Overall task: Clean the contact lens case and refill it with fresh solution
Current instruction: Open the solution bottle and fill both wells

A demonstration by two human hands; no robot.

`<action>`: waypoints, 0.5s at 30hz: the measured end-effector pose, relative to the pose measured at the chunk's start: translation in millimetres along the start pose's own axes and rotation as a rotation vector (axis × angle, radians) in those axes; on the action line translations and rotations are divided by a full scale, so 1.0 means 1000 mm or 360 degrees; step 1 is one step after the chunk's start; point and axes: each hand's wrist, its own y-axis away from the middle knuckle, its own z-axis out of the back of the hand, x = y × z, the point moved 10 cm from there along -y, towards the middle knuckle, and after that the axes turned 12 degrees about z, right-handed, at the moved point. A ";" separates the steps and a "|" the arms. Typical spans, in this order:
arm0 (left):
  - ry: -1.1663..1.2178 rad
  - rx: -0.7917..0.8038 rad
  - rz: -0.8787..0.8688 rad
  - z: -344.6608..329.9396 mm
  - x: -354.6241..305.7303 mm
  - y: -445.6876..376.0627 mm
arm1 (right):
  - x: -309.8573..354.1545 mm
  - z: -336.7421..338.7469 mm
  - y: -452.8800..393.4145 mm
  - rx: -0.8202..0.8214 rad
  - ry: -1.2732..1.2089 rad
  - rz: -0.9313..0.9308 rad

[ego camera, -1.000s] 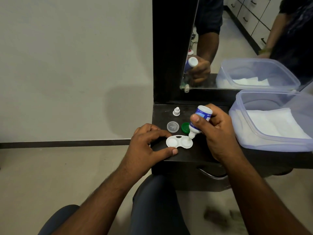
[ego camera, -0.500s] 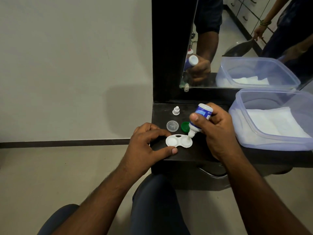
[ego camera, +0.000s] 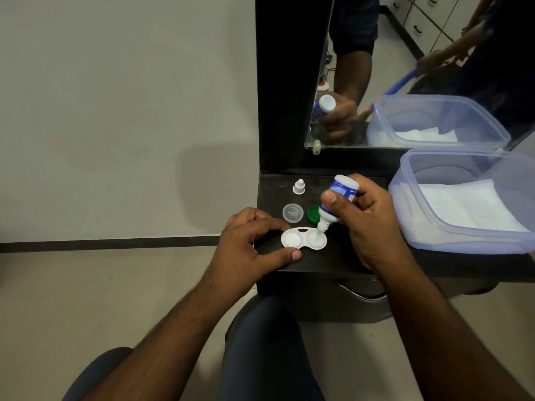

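**Filling the right well**

The black desk (ego camera: 362, 264) carries a plastic tub (ego camera: 463, 244) of white tissue at its right. The right hand (ego camera: 373, 227) grips the inverted solution bottle (ego camera: 337, 202); the left hand (ego camera: 249, 247) pinches the white lens case (ego camera: 303, 240) near the desk's front edge. Best squeeze gently, nozzle just above the right well, and stop before it brims. Behind the case lie the clear cap (ego camera: 293, 213), green cap (ego camera: 313, 214) and bottle cap (ego camera: 298, 187). Nothing has visibly shifted since a second ago.
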 end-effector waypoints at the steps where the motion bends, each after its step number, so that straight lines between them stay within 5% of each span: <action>1: 0.0003 0.0002 0.0004 0.000 0.000 0.000 | 0.000 0.000 0.000 0.0003 0.0007 -0.0001; 15: -0.0013 0.0015 0.0012 0.000 -0.003 0.002 | 0.006 0.002 0.001 -0.0034 -0.0002 -0.0028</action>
